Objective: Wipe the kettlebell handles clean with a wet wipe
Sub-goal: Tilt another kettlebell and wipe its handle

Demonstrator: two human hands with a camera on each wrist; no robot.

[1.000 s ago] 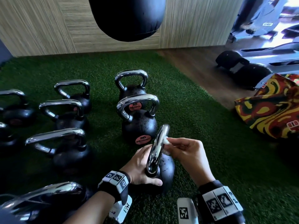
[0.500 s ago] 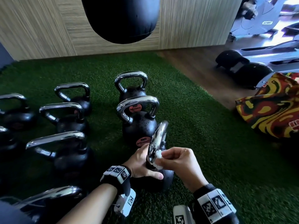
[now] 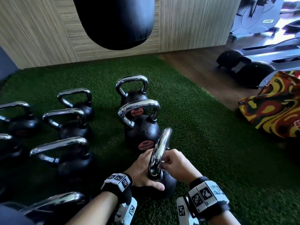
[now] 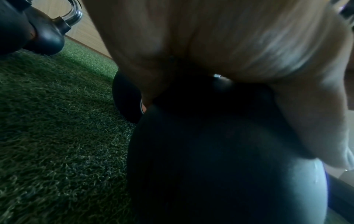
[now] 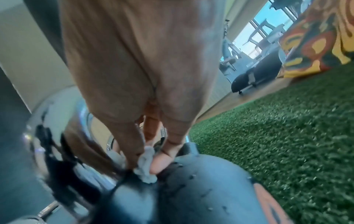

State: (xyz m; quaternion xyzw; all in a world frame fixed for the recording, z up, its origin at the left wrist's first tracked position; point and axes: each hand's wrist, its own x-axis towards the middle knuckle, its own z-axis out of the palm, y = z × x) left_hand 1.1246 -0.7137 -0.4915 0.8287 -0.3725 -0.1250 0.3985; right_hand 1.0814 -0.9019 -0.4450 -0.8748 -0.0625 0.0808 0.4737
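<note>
A black kettlebell (image 3: 169, 184) with a chrome handle (image 3: 159, 153) stands on the green turf just in front of me. My left hand (image 3: 142, 172) wraps the ball from the left, thumb across its front; in the left wrist view the palm (image 4: 210, 37) lies over the dark ball (image 4: 220, 159). My right hand (image 3: 177, 164) is low on the handle's right side. In the right wrist view its thumb and fingers pinch a crumpled white wet wipe (image 5: 146, 165) against the foot of the handle (image 5: 57, 136), where it meets the ball (image 5: 201, 189).
Several more kettlebells stand on the turf (image 3: 211, 159): one right behind (image 3: 141, 127), another further back (image 3: 132, 93), others in rows to the left (image 3: 68, 159). A black punching bag (image 3: 116, 21) hangs ahead. A colourful bag (image 3: 272, 109) lies right; gym machines (image 3: 253, 20) stand beyond.
My right hand has slid the wipe down the handle, from near its top to its foot by the ball. The left hand has kept its hold on the ball.
</note>
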